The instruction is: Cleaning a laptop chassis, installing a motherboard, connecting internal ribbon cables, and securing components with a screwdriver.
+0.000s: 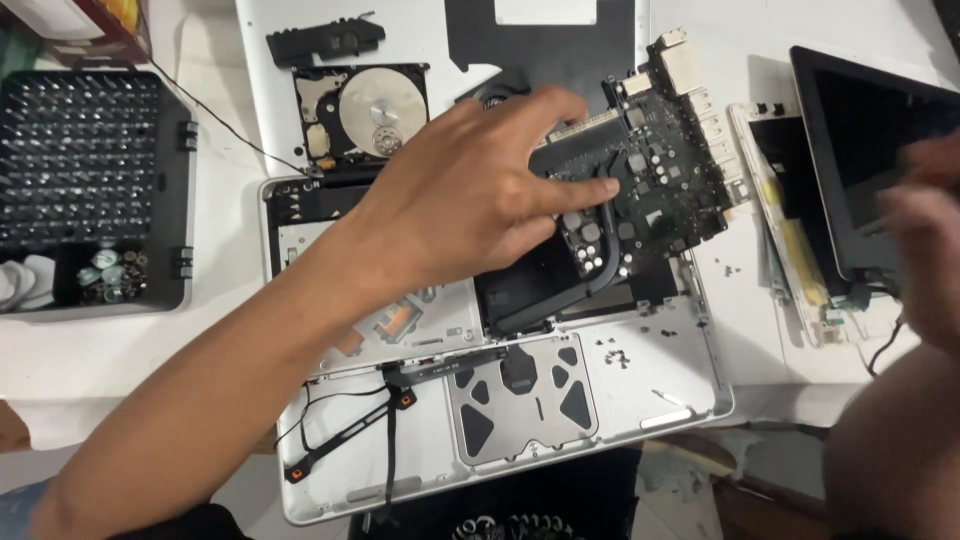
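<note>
- My left hand [470,195] is open, fingers spread, fingertips resting on the logic board [650,170]; nothing gripped.
- My right hand [925,250] is at the right edge of the view, blurred; can't tell whether it's open or closed. It sits near the detached display panel [880,160].
- The logic board lies tilted across the upper right part of the open laptop case [660,380], half lifted out of its bay, with the black heat pipe [600,270] attached below it.
- Done, judging from the layout: bottom cover off, display separated and set aside to the right, hard drive [362,112] out and lying above the case, a black speaker bracket [325,42] beside it, screws pulled.
- Left, as I read it: board isn't fully clear of the case; trackpad assembly [525,395] and the black flex cables [350,425] at lower left are in place.
- Count: one case, one logic board, one hard drive, one display panel, one trackpad, one black bit tray [95,190] on the tabletop at left.
- Loose screws [612,355]: a small cluster on the palm rest, a few more right of the case; too small to count exactly.
</note>
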